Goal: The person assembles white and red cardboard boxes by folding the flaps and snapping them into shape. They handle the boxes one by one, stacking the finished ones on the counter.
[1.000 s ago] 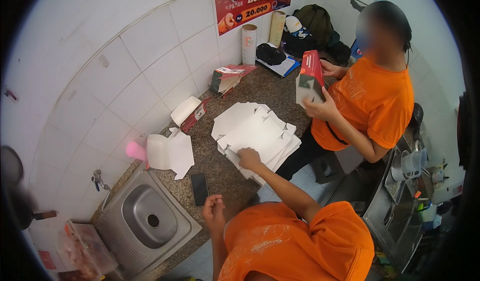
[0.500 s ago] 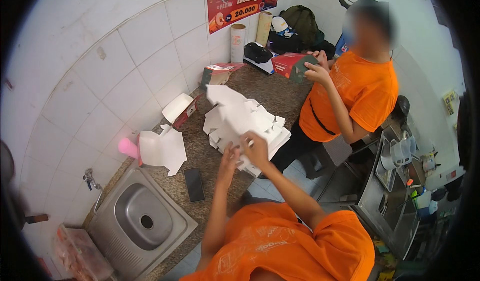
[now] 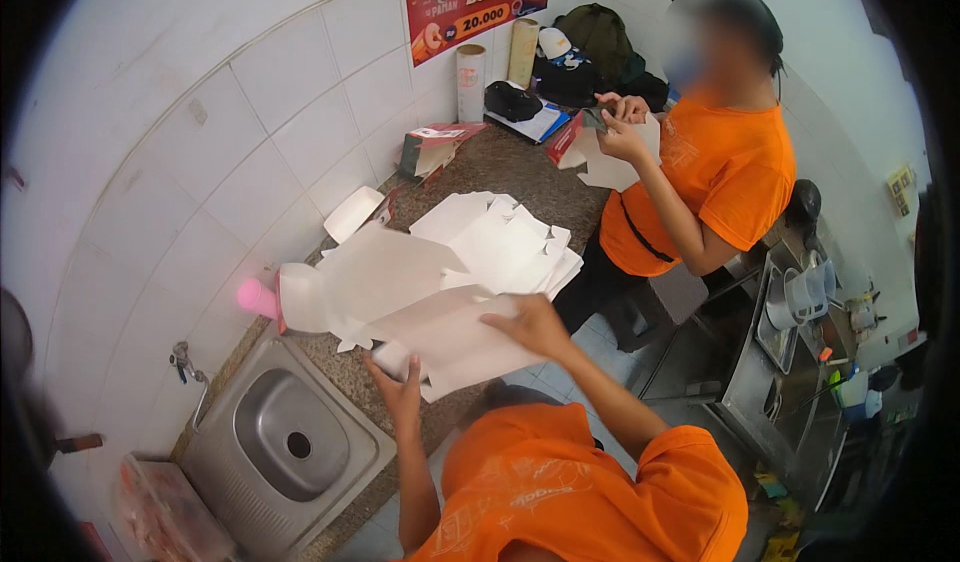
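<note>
The person's left hand (image 3: 402,394) grips the lower edge of a flat white cardboard box blank (image 3: 450,340); the right hand (image 3: 535,324) lies spread on its upper right edge. The blank is held over the front edge of the speckled brown stone counter (image 3: 500,167), just right of the stainless steel sink (image 3: 285,447) at the counter's near end. A stack of further white blanks (image 3: 500,242) lies mid-counter, touching the held one. A pink cup (image 3: 257,297) sits at the wall edge. A co-worker in an orange shirt (image 3: 715,177) stands along the counter's front edge, handling another blank.
</note>
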A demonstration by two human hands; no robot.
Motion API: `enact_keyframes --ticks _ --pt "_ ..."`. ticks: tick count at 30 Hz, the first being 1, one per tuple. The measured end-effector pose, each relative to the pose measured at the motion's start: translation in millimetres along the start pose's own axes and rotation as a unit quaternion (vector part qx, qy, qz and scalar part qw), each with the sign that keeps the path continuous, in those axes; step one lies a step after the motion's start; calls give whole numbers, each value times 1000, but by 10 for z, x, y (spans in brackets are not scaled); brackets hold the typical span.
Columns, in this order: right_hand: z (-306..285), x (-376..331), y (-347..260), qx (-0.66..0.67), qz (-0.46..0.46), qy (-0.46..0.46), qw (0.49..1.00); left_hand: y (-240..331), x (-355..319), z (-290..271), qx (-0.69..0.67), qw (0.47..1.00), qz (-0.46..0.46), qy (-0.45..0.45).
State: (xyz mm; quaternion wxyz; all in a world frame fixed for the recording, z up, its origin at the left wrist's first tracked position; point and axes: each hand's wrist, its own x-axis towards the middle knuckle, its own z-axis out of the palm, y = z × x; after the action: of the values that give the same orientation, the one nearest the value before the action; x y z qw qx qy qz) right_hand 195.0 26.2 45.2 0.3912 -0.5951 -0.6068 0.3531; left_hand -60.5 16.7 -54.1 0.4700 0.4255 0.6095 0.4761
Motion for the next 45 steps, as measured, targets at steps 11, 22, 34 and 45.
enact_keyframes --ticks 11,22,34,45 --pt "663 -423 -596 -307 -286 -267 867 846 -352 -283 -396 912 -83 64" --pt "755 -548 -398 -30 -293 72 953 907 -334 -122 -425 901 -27 82" --pt "565 -222 -548 60 -389 -79 916 1063 -354 -21 -342 934 103 -16" --pt "819 -224 -500 79 -316 126 937 1009 -536 361 -367 924 103 -40"
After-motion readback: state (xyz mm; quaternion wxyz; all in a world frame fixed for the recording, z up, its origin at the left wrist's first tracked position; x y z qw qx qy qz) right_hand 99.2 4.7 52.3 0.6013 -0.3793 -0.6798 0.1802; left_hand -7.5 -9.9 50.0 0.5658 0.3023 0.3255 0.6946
